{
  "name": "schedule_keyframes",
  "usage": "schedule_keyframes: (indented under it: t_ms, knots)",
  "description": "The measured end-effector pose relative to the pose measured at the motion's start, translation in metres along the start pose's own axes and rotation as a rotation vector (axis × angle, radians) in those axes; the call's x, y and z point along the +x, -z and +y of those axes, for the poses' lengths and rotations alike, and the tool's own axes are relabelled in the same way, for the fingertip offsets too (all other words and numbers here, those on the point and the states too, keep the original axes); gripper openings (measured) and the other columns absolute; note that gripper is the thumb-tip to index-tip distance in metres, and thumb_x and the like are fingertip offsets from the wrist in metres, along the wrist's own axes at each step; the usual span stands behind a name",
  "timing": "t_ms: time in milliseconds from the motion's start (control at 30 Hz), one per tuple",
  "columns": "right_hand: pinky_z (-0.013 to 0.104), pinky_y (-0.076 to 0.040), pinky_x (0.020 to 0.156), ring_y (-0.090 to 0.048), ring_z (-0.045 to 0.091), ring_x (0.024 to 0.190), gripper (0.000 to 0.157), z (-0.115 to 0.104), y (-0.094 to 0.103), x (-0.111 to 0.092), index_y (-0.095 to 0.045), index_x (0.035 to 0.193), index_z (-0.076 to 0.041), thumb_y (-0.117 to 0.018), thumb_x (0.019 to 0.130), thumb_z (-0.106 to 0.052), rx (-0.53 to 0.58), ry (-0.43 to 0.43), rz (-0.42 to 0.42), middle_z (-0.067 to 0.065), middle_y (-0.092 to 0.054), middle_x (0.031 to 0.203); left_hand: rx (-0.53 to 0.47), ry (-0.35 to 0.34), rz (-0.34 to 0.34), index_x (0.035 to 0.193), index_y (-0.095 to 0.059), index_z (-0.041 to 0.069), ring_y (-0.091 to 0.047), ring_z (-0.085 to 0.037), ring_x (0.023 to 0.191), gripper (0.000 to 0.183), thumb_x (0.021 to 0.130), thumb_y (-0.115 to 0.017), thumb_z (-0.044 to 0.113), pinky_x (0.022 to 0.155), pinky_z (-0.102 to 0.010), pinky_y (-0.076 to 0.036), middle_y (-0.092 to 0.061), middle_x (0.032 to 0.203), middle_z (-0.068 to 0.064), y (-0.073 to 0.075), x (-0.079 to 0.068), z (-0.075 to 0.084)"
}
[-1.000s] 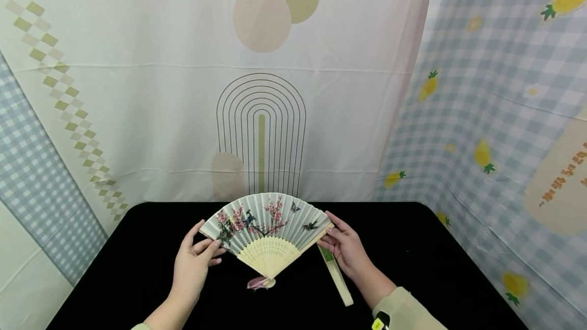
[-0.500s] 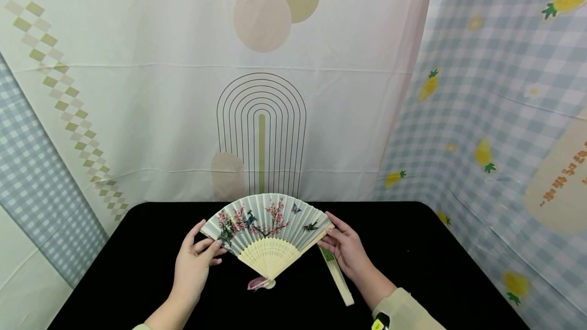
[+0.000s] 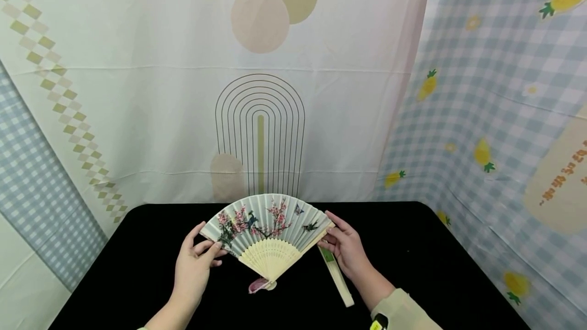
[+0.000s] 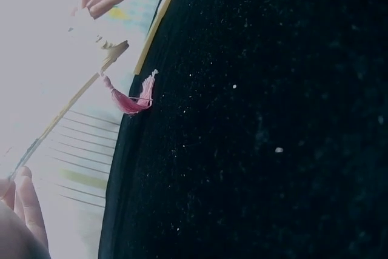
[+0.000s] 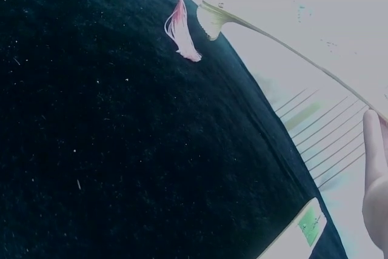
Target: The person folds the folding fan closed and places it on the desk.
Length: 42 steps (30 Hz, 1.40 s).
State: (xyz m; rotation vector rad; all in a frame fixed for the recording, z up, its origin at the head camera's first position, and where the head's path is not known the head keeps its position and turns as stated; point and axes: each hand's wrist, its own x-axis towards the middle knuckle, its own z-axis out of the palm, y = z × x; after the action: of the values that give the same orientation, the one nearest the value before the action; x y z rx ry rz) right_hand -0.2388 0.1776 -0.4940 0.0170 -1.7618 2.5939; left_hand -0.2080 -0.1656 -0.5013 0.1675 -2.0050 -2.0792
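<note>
A folding fan [image 3: 270, 228] is spread wide between the two hands, its pale leaf painted with pink blossom, birds and a butterfly above cream ribs. My left hand [image 3: 192, 266] pinches the left outer edge between thumb and fingers. On the other side my right hand [image 3: 346, 248] pinches the right outer edge. A pink tassel [image 4: 136, 97] hangs from the fan's pivot, seen in both wrist views. Under the right hand lies a second, folded fan [image 3: 338, 279] with a green patch; its upper end is partly hidden in the head view.
A black-covered table [image 3: 137, 279] bears the folded fan. Behind it hangs a white cloth [image 3: 160, 116] with printed arches. To the right is a blue checked cloth [image 3: 458, 116] with pineapples. A dark band with a yellow tag [image 3: 379, 322] sits at the right sleeve.
Both hands keep their hold on the spread fan and barely move. The head view shifts very slightly.
</note>
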Motion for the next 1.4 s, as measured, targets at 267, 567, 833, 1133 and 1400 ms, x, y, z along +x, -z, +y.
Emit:
schedule_keyframes:
  t_ms: [267, 567, 833, 1133, 1400]
  knots:
    - [0.031, -0.060, 0.072, -0.071, 0.014, 0.090, 0.054, 0.004, -0.003, 0.002, -0.040, 0.151, -0.005, -0.054, 0.099, -0.002, 0.018, 0.032, 0.040, 0.005, -0.069, 0.116, 0.001, -0.005, 0.005, 0.150, -0.037, 0.024, -0.072, -0.015, 0.077, 0.065, 0.096, -0.065, 0.002, 0.062, -0.028, -0.058, -0.069, 0.095, -0.009, 0.000, -0.003, 0.004]
    - [0.031, -0.060, 0.073, -0.071, 0.017, 0.096, 0.060, 0.003, -0.010, 0.002, -0.035, 0.155, -0.017, -0.052, 0.100, 0.001, 0.093, 0.007, 0.083, 0.010, -0.066, 0.124, -0.015, -0.019, 0.000, 0.150, -0.038, 0.023, -0.072, -0.015, 0.078, 0.065, 0.095, -0.065, 0.001, 0.062, -0.029, -0.058, -0.068, 0.095, -0.009, -0.001, -0.005, 0.005]
    - [0.032, -0.059, 0.077, -0.071, 0.019, 0.099, 0.064, 0.005, -0.016, -0.001, -0.031, 0.157, -0.018, -0.053, 0.099, 0.002, 0.093, -0.003, 0.081, 0.016, -0.062, 0.131, -0.035, -0.025, -0.006, 0.150, -0.037, 0.024, -0.072, -0.016, 0.079, 0.066, 0.095, -0.065, 0.002, 0.063, -0.029, -0.058, -0.068, 0.095, -0.009, -0.001, -0.004, 0.003]
    - [0.035, -0.060, 0.076, -0.071, 0.021, 0.100, 0.064, 0.009, -0.022, -0.003, -0.033, 0.156, -0.021, -0.055, 0.099, 0.000, 0.072, -0.009, 0.096, 0.018, -0.061, 0.132, -0.033, -0.023, -0.018, 0.150, -0.036, 0.024, -0.072, -0.015, 0.080, 0.065, 0.096, -0.065, 0.003, 0.064, -0.029, -0.058, -0.068, 0.098, -0.011, -0.002, -0.006, 0.004]
    - [0.035, -0.060, 0.075, -0.071, 0.020, 0.100, 0.062, 0.009, -0.022, -0.004, -0.033, 0.156, -0.019, -0.055, 0.101, -0.003, 0.076, -0.012, 0.094, 0.017, -0.059, 0.135, -0.035, -0.029, -0.019, 0.150, -0.037, 0.024, -0.072, -0.016, 0.080, 0.065, 0.096, -0.065, 0.002, 0.063, -0.029, -0.058, -0.068, 0.098, -0.011, -0.003, -0.007, 0.003]
